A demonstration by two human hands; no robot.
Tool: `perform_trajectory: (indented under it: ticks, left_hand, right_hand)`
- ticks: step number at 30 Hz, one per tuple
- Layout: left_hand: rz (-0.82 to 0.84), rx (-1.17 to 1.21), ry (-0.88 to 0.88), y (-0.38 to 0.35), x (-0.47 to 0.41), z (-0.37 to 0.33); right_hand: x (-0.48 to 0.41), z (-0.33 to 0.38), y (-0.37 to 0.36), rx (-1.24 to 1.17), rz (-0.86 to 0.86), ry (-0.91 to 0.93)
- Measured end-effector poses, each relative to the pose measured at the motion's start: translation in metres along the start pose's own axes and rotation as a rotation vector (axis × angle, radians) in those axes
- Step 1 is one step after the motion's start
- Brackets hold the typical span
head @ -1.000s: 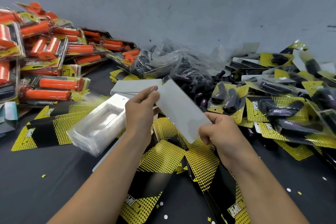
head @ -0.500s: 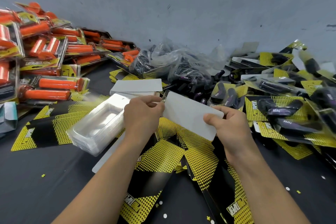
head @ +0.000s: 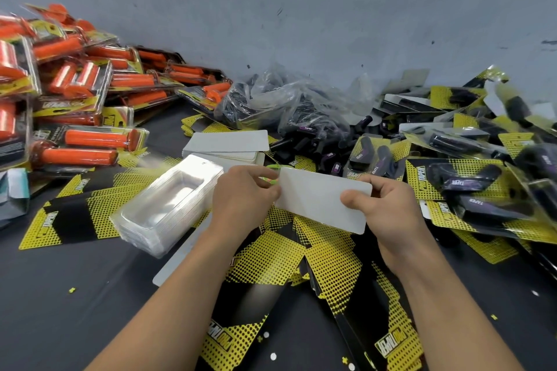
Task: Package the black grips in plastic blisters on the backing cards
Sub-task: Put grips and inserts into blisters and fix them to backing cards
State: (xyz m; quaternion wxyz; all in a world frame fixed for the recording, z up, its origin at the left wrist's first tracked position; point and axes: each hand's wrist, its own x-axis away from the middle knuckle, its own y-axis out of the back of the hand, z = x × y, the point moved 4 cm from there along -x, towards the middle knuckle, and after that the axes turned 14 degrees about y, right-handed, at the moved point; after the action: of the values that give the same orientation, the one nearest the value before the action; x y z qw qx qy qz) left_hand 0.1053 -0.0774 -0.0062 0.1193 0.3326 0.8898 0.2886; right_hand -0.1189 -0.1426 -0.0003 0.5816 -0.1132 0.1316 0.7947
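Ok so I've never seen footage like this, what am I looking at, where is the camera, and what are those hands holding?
There is no machine here: a person wears one camera on the head, looking down at their own bare hands. The left hand and right hand each pinch an end of a plain white rectangular card. On the dark table lie a stack of clear plastic blisters, yellow-and-black printed backing cards, a clear bag of black grips, packaged orange grips on the left and packaged black grips on the right.

Plain white card (head: 319,205), yellow-and-black dotted backing cards (head: 271,259) (black bands), orange grips (head: 99,138), dark table (head: 60,295).
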Motion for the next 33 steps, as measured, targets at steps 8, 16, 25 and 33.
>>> perform_trajectory:
  ticks: [8,16,25,33]
  left_hand:
    - [0.066,0.057,0.019,-0.001,-0.004,0.005]
    - [0.022,-0.021,0.018,0.004,0.001,0.000]
    - [0.172,0.066,-0.022,-0.004,0.003,0.000]
    - [0.313,0.400,0.078,-0.001,0.004,0.000]
  right_hand:
    - [-0.005,-0.010,0.004,-0.098,-0.038,-0.084]
    - [-0.005,-0.013,0.003,-0.102,-0.008,-0.100]
    - [-0.005,-0.009,0.004,-0.181,-0.054,-0.139]
    - [-0.005,-0.006,0.008,-0.242,-0.024,-0.144]
